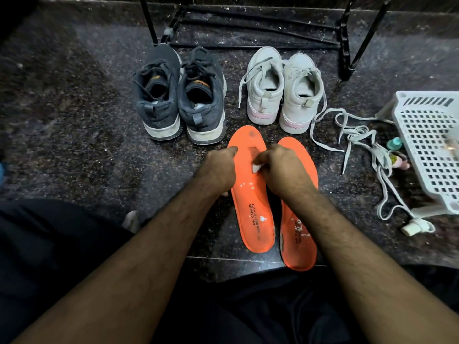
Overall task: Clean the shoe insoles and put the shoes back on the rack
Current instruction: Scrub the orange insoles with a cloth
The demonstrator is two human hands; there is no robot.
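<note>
Two orange insoles lie side by side on the dark stone floor, the left insole (253, 202) and the right insole (299, 234). My left hand (218, 167) presses on the left edge of the left insole with curled fingers. My right hand (280, 167) pinches a small white wipe (257, 168) against the same insole, beside a dark smudge. Behind them stand a pair of dark grey sneakers (178, 95) and a pair of white sneakers (283, 90), heels toward me.
The black metal shoe rack (248, 28) stands at the back. A white plastic basket (427, 150) lies at the right, with loose white laces (360, 140), small bottles (397, 155) and a white cap (414, 225) beside it. My dark trousers fill the bottom.
</note>
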